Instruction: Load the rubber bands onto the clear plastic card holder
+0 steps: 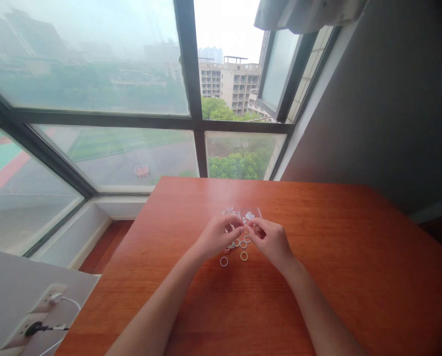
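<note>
Over the middle of the wooden table [339, 257], my left hand [219, 236] and my right hand [273, 241] meet with their fingertips almost touching. Each is pinched closed at a small yellowish ring [246, 232] between them, partly covered by the fingers. Just below lie several loose rings: a purple ring [224, 266], a yellow ring [244, 260] and a white ring [243, 248] among others. Some pinkish and pale rings beside my left hand are partly hidden by it. Behind the hands is a clear plastic bag [258, 213] with a white piece [249, 215] at it.
More small pale items [228, 211] lie behind my left hand. A large window with dark frames [132, 120] stands beyond the table, one pane [280, 69] swung open. A grey wall [384, 99] rises on the right. Plugged cables [54, 327] hang at the lower left.
</note>
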Motion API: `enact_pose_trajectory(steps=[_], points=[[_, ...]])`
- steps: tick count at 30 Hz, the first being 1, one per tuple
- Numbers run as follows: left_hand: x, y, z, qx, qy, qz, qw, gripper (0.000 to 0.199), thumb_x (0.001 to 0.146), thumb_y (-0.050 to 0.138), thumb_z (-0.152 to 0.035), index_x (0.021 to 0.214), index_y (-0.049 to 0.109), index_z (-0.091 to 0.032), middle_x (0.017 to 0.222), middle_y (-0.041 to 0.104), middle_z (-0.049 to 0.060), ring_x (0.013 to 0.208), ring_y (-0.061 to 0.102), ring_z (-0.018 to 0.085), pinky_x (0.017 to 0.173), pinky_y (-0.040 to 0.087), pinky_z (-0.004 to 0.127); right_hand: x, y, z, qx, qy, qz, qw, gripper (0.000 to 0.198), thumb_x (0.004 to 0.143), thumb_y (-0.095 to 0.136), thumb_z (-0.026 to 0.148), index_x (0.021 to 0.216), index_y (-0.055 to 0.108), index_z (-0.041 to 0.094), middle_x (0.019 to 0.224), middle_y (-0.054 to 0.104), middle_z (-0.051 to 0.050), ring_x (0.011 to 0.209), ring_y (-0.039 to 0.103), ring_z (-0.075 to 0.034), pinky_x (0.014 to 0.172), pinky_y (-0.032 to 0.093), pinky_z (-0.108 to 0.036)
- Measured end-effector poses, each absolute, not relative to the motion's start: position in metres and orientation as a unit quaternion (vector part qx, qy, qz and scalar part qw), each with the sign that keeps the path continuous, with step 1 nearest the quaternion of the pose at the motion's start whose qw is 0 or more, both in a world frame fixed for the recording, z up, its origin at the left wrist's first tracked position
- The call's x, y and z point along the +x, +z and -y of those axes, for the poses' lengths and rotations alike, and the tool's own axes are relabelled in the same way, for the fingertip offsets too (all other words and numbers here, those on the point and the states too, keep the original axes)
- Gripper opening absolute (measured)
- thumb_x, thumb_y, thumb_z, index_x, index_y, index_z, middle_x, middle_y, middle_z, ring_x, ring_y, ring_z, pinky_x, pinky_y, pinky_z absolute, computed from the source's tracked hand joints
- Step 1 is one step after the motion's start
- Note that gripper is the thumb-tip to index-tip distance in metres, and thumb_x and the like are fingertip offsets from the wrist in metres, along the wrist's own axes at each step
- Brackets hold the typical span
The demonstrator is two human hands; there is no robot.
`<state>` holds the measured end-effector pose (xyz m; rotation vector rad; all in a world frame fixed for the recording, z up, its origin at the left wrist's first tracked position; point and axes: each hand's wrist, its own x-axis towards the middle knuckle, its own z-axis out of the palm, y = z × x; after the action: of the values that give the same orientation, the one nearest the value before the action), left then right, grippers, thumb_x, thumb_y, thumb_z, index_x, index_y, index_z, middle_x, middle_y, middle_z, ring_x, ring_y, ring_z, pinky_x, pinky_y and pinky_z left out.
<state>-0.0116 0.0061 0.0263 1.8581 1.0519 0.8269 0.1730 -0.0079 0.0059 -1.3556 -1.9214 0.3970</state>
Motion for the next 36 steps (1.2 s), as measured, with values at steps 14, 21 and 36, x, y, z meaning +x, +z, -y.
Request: enact_pose_trajectory(steps=[14, 21, 36], points=[[-0.012, 0.022, -0.007, 0.729, 0.343, -0.439, 0.399, 0.016, 0.082, 0.057, -0.026, 0.084, 0.068, -0.015, 0.068, 0.064, 0.001, 0.057, 0.053, 0.01, 0.051, 0.042, 0.019, 0.191, 0.011, 0.001, -0.556, 0.18, 0.754, 0.298, 0.018, 0.082, 0.054, 0.03, 0.083, 0.069, 0.02, 0.055, 0.054, 0.003, 0.051, 0.048, -0.011, 0.053, 0.034, -0.022], [-0.02, 0.025, -0.012, 0.741, 0.334, -0.459, 0.358, 0.016, 0.083, 0.055, -0.026, 0.08, 0.067, -0.016, 0.07, 0.066, 0.001, 0.057, 0.054, 0.009, 0.052, 0.04, 0.018, 0.221, 0.013, 0.002, -0.55, 0.284, 0.773, 0.142, 0.012, 0.075, 0.058, 0.024, 0.075, 0.07, 0.022, 0.059, 0.062, 0.002, 0.052, 0.052, -0.012, 0.049, 0.031, -0.021], [-0.033, 0.027, -0.018, 0.731, 0.359, -0.474, 0.333, 0.016, 0.084, 0.055, -0.025, 0.083, 0.068, -0.015, 0.07, 0.065, 0.001, 0.062, 0.055, 0.01, 0.057, 0.041, 0.019, 0.217, 0.01, 0.005, -0.555, 0.261, 0.787, 0.066, 0.011, 0.071, 0.059, 0.021, 0.069, 0.069, 0.024, 0.062, 0.064, 0.003, 0.055, 0.053, -0.011, 0.048, 0.027, -0.022]])
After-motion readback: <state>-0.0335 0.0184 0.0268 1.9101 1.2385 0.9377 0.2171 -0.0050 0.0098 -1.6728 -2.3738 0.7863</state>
